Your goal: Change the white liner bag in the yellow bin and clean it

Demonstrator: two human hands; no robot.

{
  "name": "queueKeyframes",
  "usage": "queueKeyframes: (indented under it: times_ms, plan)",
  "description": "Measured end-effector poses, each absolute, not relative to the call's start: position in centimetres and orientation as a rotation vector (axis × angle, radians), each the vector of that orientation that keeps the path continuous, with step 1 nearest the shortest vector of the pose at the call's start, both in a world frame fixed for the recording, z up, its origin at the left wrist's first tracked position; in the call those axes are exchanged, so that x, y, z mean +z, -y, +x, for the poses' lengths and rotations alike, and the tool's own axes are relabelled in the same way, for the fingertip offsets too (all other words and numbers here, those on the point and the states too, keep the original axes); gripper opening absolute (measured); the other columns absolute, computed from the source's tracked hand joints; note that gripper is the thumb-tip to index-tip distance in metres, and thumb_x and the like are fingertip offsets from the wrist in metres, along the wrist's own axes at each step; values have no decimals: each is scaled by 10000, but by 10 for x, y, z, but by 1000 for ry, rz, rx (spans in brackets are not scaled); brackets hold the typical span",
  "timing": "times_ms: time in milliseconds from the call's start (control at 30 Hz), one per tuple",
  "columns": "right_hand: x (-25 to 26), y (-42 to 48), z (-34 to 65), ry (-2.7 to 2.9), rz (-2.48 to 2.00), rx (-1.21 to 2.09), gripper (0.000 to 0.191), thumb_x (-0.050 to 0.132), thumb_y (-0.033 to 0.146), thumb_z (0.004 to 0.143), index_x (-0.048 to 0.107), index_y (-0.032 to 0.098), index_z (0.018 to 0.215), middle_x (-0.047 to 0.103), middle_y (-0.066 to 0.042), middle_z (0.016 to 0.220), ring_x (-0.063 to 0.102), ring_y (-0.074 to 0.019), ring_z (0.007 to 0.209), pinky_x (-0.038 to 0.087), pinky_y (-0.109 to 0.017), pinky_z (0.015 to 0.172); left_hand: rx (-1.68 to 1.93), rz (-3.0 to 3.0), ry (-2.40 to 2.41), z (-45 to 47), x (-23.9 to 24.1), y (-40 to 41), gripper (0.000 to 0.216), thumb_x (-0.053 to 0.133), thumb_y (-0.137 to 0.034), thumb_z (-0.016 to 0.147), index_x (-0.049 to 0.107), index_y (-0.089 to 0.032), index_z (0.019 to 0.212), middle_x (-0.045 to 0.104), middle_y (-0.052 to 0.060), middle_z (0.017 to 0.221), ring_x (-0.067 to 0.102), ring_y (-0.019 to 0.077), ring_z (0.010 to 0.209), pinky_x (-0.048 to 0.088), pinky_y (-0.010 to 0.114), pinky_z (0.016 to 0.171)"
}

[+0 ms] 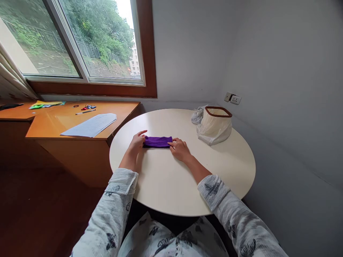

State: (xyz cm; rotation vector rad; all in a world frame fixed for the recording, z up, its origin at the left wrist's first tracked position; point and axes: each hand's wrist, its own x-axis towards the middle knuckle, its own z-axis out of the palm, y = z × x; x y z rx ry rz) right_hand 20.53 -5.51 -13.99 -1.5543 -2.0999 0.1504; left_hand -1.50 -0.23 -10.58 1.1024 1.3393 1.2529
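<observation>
A folded purple cloth [158, 141] lies near the middle of a round cream table [182, 178]. My left hand [137, 142] rests at the cloth's left end, fingers curled over its edge and thumb stretched out. My right hand [180, 149] touches the cloth's right end, its fingertips pinched on that edge. Both forearms lie low over the tabletop, in pale patterned sleeves.
A small basket lined with a white plastic bag [214, 125] stands at the table's far right, a crumpled grey cloth [197, 115] behind it. On the left an orange wooden desk [66, 123] holds papers [91, 125], a pen and small items, below a window. Grey walls close the right side.
</observation>
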Motion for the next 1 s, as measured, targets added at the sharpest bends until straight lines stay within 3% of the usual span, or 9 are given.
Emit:
queueKeyframes:
  times_ms: [300,433,567,733,1000]
  plan:
    - [-139,56,205,2119,-1570,170,336,423,273,880,601,284,1165,511,-56,1208,439,-168,1132,277,-342,972,1310,1329,-1630,-16,-115,-6,529,500,-113,547,638,-130,1057,610,84,822,554,165,681,389,259,582]
    - [-138,57,204,2119,-1571,167,336,423,270,878,604,284,1161,518,-57,1198,446,-172,1131,280,-350,972,1322,1392,-1831,-20,-120,-11,364,586,-150,581,661,-153,937,617,122,972,558,257,929,413,329,764]
    - [-137,58,203,2122,-1576,164,336,418,273,883,603,286,1164,524,-56,1193,449,-170,1124,286,-347,964,1272,1437,-2005,-23,-126,-15,209,699,-283,571,658,-183,750,623,142,991,470,355,1098,327,445,921]
    - [-137,58,202,2117,-1572,174,333,423,265,880,609,276,1156,531,-58,1179,451,-173,1118,287,-349,959,1078,1607,-2117,-21,-129,-17,168,689,-352,621,664,-206,701,651,139,852,493,374,1050,287,495,921]
    - [-137,57,202,2111,-1566,173,335,423,265,876,612,272,1152,535,-62,1175,458,-171,1109,288,-354,957,1032,1704,-2132,-16,-122,-16,171,581,-343,722,658,-198,770,667,119,916,553,323,982,308,457,888]
